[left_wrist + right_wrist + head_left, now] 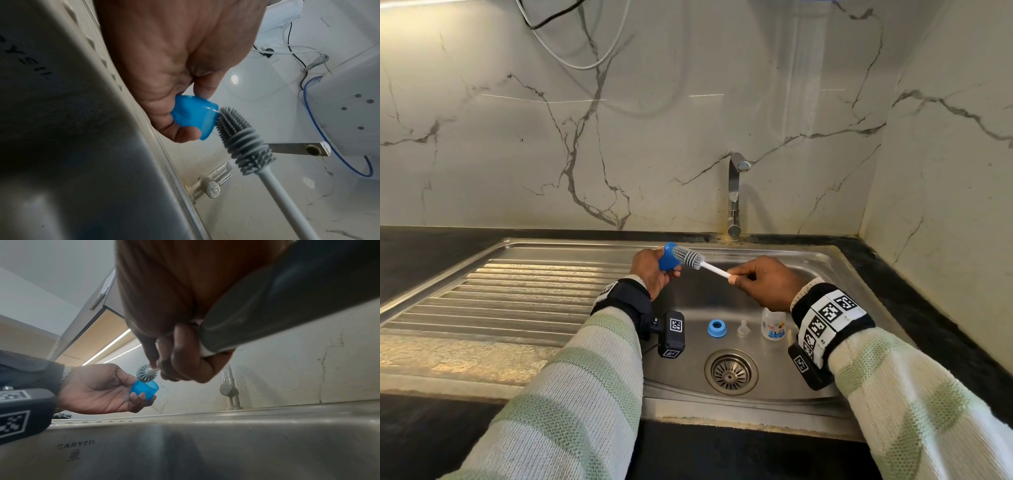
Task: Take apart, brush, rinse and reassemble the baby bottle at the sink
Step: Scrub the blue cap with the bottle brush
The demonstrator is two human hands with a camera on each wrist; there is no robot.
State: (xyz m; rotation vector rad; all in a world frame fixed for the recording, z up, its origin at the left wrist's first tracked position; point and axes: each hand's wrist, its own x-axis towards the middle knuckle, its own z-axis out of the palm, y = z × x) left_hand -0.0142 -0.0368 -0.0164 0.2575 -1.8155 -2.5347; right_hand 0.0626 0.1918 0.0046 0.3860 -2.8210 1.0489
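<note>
The brushing step looks to be going on, and the blue cap (667, 256) is the part getting cleaned. The left hand (650, 270) has its fingers and thumb curled round the cap, with the open end turned toward the right hand (763, 281). The right hand pinches the far end of the white handle of the brush (690, 257). The grey bristle head sits right at the mouth of the cap, between the two hands. From the left wrist view the tip touches the rim, but I cannot tell if it goes inside.

The other bottle parts wait lower down in the sink (784, 394), under the hands. The blue ring (716, 328) lies below the left hand's side. The clear teat (743, 329) stands just beside it. The little bottle (774, 323) stands under the right wrist. The tap (736, 195) is past the hands, and no water is seen coming out.

Next, I think the brush needs a push into the cap and some turns. The left hand should hold tight so the cap does not slip. After that, the ring, teat and bottle likely still need brushing too.
</note>
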